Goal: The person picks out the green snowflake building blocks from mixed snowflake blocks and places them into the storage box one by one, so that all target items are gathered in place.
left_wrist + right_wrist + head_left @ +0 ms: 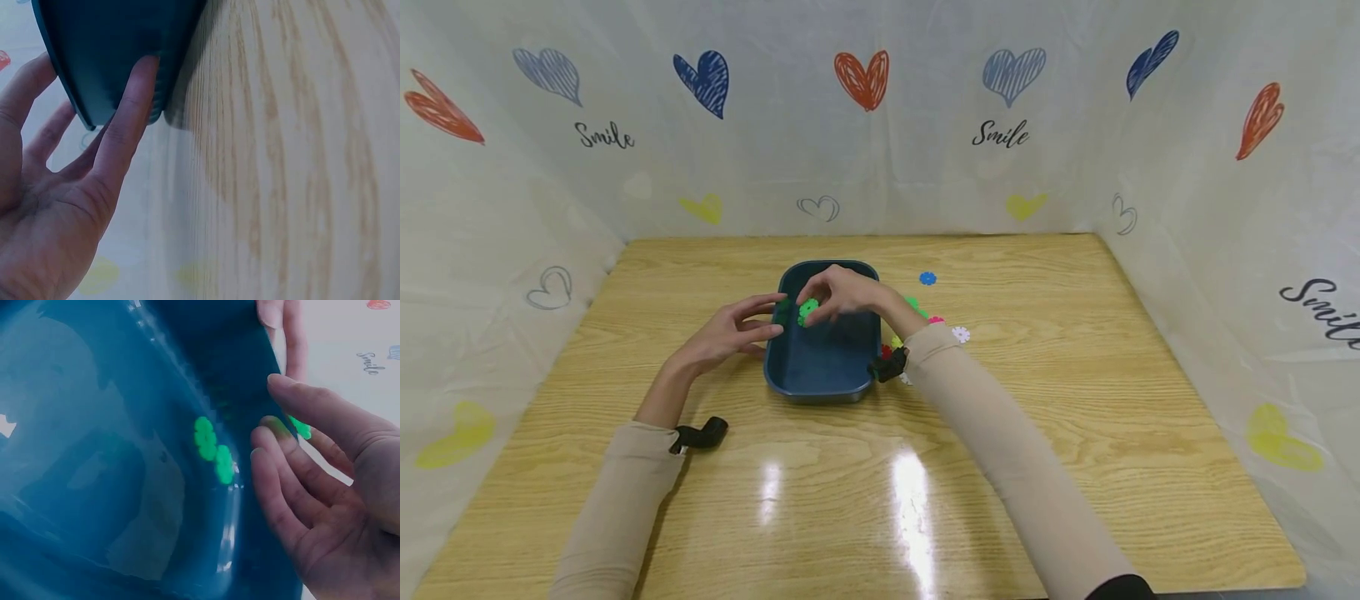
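Seemingly light, stiff green discs [808, 310], best pinched edge-on, show near the left edge of the tray [822, 396]; left hand [721, 335] fingers apart, right hand [853, 292] grip unclear.

Head camera looked forward, down across the worktop [1075, 417], left wrist's faced the blue bin [106, 53] closely from outside, right wrist's peered closely inside, all sharing that bin.
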Available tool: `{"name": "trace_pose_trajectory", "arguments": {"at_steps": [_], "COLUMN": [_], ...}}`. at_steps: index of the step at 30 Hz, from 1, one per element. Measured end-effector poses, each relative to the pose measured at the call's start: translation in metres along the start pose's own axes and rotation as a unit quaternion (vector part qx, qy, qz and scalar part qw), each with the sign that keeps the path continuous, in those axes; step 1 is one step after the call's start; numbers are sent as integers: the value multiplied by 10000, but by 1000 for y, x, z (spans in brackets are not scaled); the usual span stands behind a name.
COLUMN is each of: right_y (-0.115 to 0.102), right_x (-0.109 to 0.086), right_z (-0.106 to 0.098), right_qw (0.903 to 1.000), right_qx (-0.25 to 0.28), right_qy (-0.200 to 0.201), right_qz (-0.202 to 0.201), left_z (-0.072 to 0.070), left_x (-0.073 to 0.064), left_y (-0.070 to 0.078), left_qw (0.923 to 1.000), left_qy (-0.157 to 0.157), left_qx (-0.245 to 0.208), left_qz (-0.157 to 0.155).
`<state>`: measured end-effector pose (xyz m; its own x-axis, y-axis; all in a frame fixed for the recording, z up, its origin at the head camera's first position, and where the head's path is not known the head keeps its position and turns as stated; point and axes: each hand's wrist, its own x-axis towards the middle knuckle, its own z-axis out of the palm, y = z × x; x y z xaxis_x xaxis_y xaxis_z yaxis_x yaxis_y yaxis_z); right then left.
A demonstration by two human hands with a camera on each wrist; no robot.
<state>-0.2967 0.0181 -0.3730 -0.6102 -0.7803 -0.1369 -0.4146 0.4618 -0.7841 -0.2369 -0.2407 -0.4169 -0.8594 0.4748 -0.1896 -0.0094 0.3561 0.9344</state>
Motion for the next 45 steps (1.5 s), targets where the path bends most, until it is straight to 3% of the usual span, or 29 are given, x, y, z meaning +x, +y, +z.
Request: {"name": "trace_pose_trajectory", "arguments": {"at_steps": [8,16,45], "right_y": [-2,5,7], "right_x": [9,19,19], "right_z": [1,9,22], "right_qw": [9994,9980,9925], "right_qx": [108,244,-63], "right_qy": [19,-264,-746], "right_qz": [324,526,969], "left_z": [0,1,1], "left_x": [0,2,1], "left_y": [2,1,2], "left_qw": [10000,9999,9998], "left_qy": [-20,-24,-89], "left_qx": [-56,-99,-117], "left_qz": [-21,-18,104]}}
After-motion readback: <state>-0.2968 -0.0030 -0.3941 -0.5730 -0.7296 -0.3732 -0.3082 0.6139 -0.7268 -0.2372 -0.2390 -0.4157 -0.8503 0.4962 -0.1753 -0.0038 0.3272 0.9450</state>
